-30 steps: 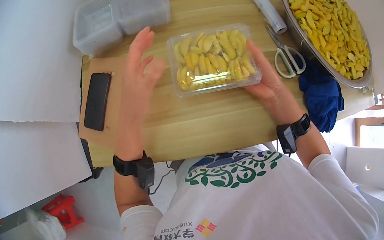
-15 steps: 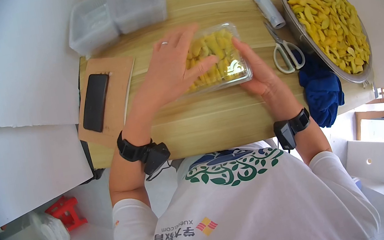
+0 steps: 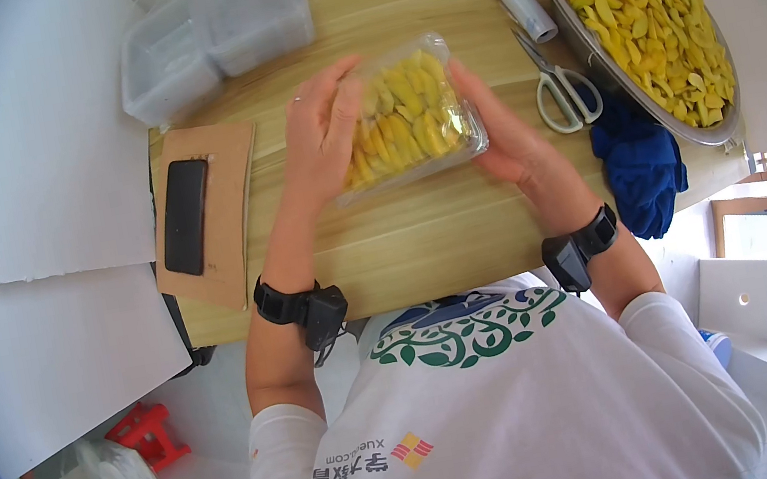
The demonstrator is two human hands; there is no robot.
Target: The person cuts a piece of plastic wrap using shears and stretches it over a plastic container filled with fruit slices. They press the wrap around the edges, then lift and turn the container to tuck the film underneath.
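Wooden table (image 3: 425, 243) spans the view, with a metal basin (image 3: 599, 61) of yellow fruit slices at its right edge, empty clear trays (image 3: 212, 35) at the far left, a blue cloth (image 3: 640, 166), scissors (image 3: 561, 88) and a phone (image 3: 185, 217) on cardboard. The clear box of slices (image 3: 403, 114), flat on the table a second ago, is now tilted up between both hands: the left hand (image 3: 320, 133) has closed onto its left side and the right hand (image 3: 498, 134) grips its right edge, so the box seems shut and in hand.
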